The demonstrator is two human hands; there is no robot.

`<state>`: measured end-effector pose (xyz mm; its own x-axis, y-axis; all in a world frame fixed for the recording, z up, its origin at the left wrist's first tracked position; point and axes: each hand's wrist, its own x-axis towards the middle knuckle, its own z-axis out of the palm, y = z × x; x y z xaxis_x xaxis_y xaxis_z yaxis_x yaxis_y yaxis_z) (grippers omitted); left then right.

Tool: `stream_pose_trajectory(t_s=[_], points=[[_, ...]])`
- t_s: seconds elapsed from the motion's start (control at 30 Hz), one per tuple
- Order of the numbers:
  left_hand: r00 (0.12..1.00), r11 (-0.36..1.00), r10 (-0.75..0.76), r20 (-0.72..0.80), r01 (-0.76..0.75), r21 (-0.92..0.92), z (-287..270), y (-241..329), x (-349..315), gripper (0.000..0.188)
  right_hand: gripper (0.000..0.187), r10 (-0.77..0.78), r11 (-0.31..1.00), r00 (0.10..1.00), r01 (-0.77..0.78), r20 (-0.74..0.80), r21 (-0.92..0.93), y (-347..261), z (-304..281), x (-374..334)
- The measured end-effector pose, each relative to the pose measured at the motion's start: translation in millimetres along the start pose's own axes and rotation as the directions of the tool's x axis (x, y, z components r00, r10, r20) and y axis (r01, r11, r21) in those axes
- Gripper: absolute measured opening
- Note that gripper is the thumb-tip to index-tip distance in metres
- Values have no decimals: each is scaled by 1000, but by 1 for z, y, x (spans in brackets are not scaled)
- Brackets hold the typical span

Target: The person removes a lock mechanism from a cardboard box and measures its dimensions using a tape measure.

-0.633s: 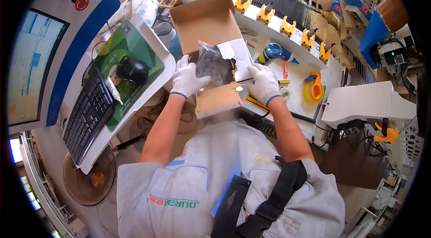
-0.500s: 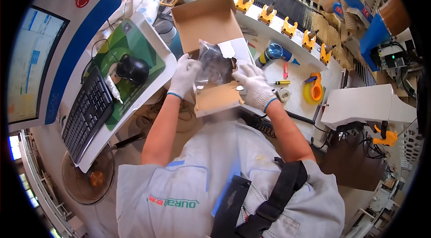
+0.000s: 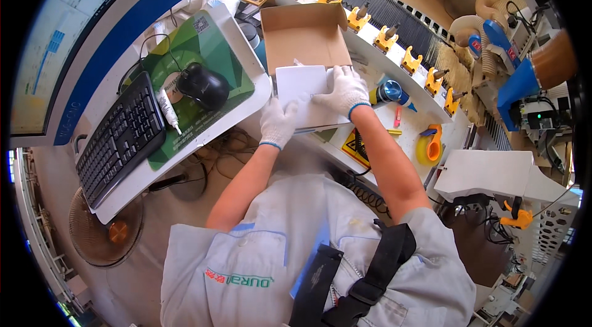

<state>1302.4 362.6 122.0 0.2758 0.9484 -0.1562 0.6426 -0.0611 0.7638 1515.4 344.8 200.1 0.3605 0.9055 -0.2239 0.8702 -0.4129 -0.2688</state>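
An open cardboard box (image 3: 305, 37) is in front of me, its brown lid standing up on the far side. A white sheet or card (image 3: 300, 82) lies over its contents, which are hidden. My left hand (image 3: 279, 122), in a white glove, grips the box's near left corner, with the thumb at the sheet's edge. My right hand (image 3: 345, 91), also gloved, lies along the right side. Its fingers stretch away from me and its thumb points left over the sheet.
To the left are a keyboard (image 3: 121, 136), a mouse (image 3: 203, 86) and a white tube (image 3: 168, 110) on a shelf. Right of the box stand a blue-topped can (image 3: 388, 91) and an orange tape dispenser (image 3: 434, 145). Yellow tool holders (image 3: 387, 39) line the back.
The clear plastic bag with dark contents has gone out of sight, and the white sheet now covers that spot. The near brown flap no longer shows. Both hands have shifted along the box.
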Motion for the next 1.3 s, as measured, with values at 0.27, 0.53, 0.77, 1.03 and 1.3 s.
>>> stream_pose_trajectory(t_s=[0.27, 0.53, 0.77, 1.03, 1.3], points=[[991, 991, -137, -6, 137, 6, 9, 2, -1, 54, 65, 264, 926, 954, -292, 142, 241, 10, -18, 0], [982, 989, -47, -183, 21, -146, 26, -18, -9, 44, 67, 225, 966, 955, -244, 195, 80, -1, 1, 4], [980, 979, -40, -197, -1, -204, 22, -26, 3, 49, 66, 80, 826, 968, -198, 238, 528, -17, 25, -7], [968, 976, 64, -243, -111, -186, 27, -43, 12, 51, 49, 82, 697, 955, -258, 284, 669, 27, 46, -31], [964, 950, 232, -130, -253, -181, 13, -45, 4, 65, 29, 92, 379, 990, -137, 110, 915, 32, 17, -37]])
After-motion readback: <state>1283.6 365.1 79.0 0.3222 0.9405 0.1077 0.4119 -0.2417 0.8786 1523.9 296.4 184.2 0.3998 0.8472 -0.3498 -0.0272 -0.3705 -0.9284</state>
